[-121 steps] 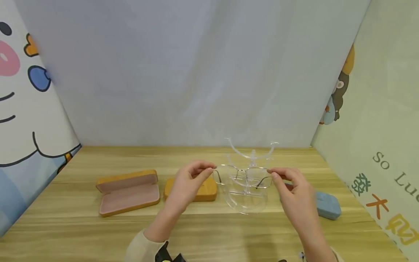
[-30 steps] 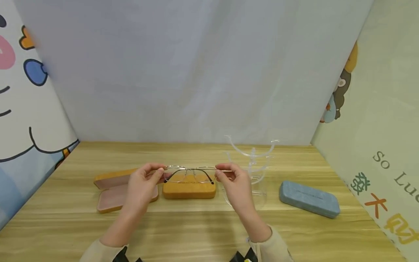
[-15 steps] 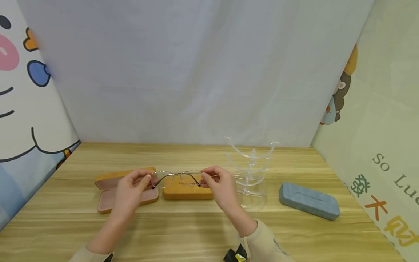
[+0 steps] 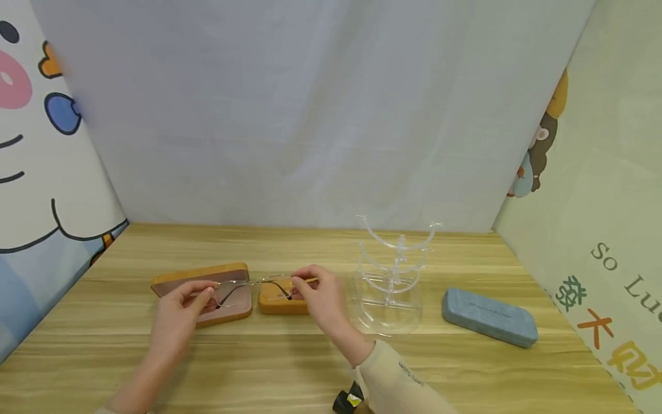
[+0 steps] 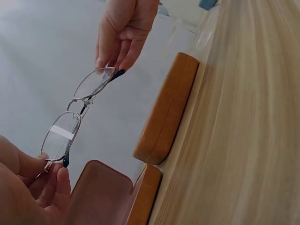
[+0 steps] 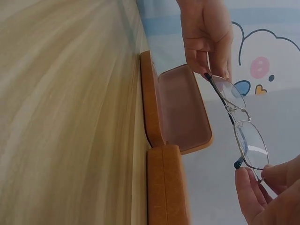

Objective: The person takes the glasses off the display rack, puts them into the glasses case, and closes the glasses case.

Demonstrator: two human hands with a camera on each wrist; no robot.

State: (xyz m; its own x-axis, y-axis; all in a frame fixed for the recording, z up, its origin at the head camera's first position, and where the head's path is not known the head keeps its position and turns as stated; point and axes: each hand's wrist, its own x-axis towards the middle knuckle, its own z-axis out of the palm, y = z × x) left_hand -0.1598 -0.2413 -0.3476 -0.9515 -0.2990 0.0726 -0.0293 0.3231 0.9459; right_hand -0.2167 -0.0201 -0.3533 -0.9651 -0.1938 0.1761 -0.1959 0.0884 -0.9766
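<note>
A pair of thin metal-rimmed glasses (image 4: 251, 283) is held in the air with its dark-tipped temples folded behind the lenses. My left hand (image 4: 178, 313) pinches one end of the frame between thumb and fingers, and my right hand (image 4: 323, 299) pinches the other. Below the left lens lies an open orange glasses case (image 4: 233, 313) with a pinkish lining; the left hand hides part of it. Behind the right lens sits a closed orange glasses case (image 4: 279, 305), partly covered by the right hand. In the left wrist view, the glasses (image 5: 75, 126) are apart from both cases.
A clear plastic glasses stand (image 4: 395, 287) with several curved tiers stands right of the right hand. Farther right is a closed blue glasses case (image 4: 488, 316). A pale cloth (image 4: 320, 115) hangs behind the wooden table (image 4: 289, 374).
Both hands have carried the glasses left from in front of the clear stand, past the closed orange case, towards the open case. The temples now lie folded, and the glasses tilt slightly.
</note>
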